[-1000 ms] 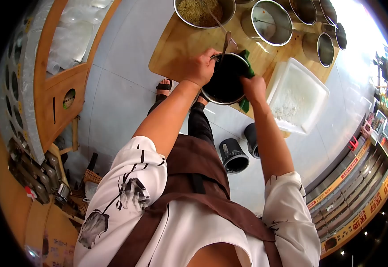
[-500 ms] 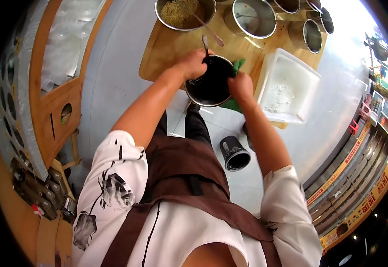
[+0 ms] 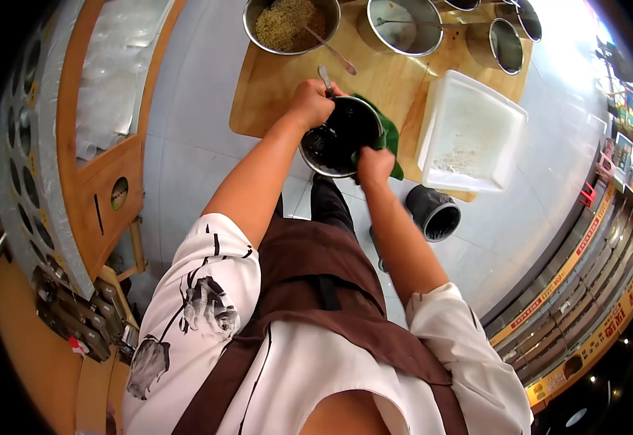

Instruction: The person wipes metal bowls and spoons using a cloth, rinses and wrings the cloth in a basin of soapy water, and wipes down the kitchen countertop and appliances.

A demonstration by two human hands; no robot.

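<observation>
Above the floor, at the near edge of the wooden table, a round metal pot (image 3: 331,156) with a dark, glossy inside is tilted toward me. My left hand (image 3: 312,106) is closed on its far left rim, close to a spoon handle (image 3: 324,78) that sticks up out of the pot. On the right side, my right hand (image 3: 376,166) has its fingers closed on a green cloth (image 3: 390,138) and presses at the pot's near right rim. Part of the cloth spreads along the outer wall. My right fingertips are partly hidden.
The wooden table (image 3: 266,90) bears a bowl of grain-like food (image 3: 285,29) with a spoon, a metal pot of white contents (image 3: 401,30), several metal canisters (image 3: 495,47) and a white plastic tub (image 3: 476,130). A black bin (image 3: 432,214) stands on the floor. A wooden cabinet (image 3: 106,196) is at left.
My right hand has moved down along the pot's rim, toward me. The green cloth now spreads along the pot's right side. The view has shifted slightly, and my left hand keeps its hold.
</observation>
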